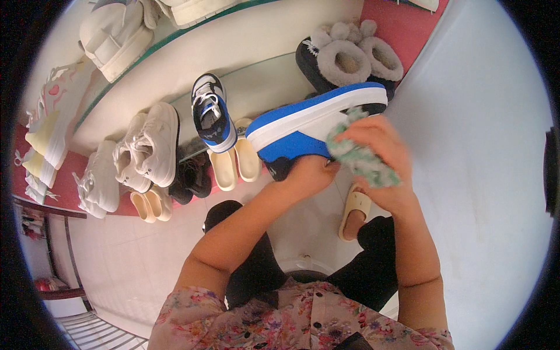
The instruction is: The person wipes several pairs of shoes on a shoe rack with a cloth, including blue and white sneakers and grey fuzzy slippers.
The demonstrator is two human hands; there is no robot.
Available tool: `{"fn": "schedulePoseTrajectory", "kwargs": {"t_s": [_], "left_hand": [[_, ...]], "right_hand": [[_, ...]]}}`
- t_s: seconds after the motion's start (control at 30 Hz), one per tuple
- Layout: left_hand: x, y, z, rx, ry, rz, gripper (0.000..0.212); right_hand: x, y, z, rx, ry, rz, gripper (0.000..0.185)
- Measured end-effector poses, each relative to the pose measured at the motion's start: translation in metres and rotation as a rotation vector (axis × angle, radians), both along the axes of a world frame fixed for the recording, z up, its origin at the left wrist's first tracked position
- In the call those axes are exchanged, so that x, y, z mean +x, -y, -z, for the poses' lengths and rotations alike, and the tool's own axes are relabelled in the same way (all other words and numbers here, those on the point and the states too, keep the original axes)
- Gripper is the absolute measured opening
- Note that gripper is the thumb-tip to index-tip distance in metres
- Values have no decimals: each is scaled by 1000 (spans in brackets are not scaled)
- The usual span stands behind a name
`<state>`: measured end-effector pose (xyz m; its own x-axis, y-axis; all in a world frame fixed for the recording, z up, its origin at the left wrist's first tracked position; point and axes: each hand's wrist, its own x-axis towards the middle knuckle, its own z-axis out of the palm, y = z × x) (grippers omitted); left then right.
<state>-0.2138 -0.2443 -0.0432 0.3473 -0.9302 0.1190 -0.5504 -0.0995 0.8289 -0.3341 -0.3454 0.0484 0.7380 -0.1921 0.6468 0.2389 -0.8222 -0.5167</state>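
Observation:
A blue, white and black sneaker (pixel 302 127) is held up on its side, its blue sole edge turned away from me. My left hand (pixel 313 175) grips it at the opening, with the fingers hidden inside or behind it. A green and white cloth (pixel 361 153) is bunched in my right hand (pixel 380 144), which is blurred. The cloth lies against the white side of the sneaker near the toe. A matching sneaker (pixel 213 113) rests on the glass shelf just left of the held one.
Glass shelves (pixel 258 72) hold white sneakers (pixel 151 144) and grey fluffy slippers (pixel 343 61). Below are cream clogs (pixel 224 170) and dark shoes (pixel 192 179). A pale wall or panel (pixel 472 175) rises at right. A metal rack (pixel 103 330) stands at lower left.

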Motion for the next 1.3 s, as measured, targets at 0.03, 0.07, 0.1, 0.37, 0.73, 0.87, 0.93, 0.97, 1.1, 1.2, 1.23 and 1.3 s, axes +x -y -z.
{"fn": "schedulePoseTrajectory", "kwargs": {"t_s": [0.03,0.07,0.1,0.37,0.73,0.87,0.93,0.97,1.1,1.2,1.23,1.3], "left_hand": [[-3,1,-1,-46,20,-63,32],[-5,1,-2,-92,41,-126,31],[-6,2,-6,36,26,-86,32],[2,10,29,200,89,225,45],[-19,9,27,-22,186,112,41],[-11,4,-6,340,243,180,44],[-12,2,-7,315,185,144,43],[-14,-1,3,236,100,97,43],[-13,-4,5,29,-3,38,45],[-10,-6,-7,49,-83,8,45],[-11,-6,-9,4,-76,-17,44],[-13,-7,-10,-87,-63,-67,42]], "right_hand": [[0,2,0,-20,57,88,39],[2,4,-1,-40,113,175,40],[0,8,-1,-65,165,272,41],[6,-6,4,-117,-17,80,41],[10,13,12,-338,-62,251,40],[3,28,11,-260,75,431,44],[-2,37,9,-223,76,498,46],[-4,42,8,-204,77,531,47],[-18,67,11,-231,65,684,43],[-29,94,25,-240,7,834,42],[-30,95,26,-170,74,804,42],[-27,92,25,-33,207,739,42]]}}
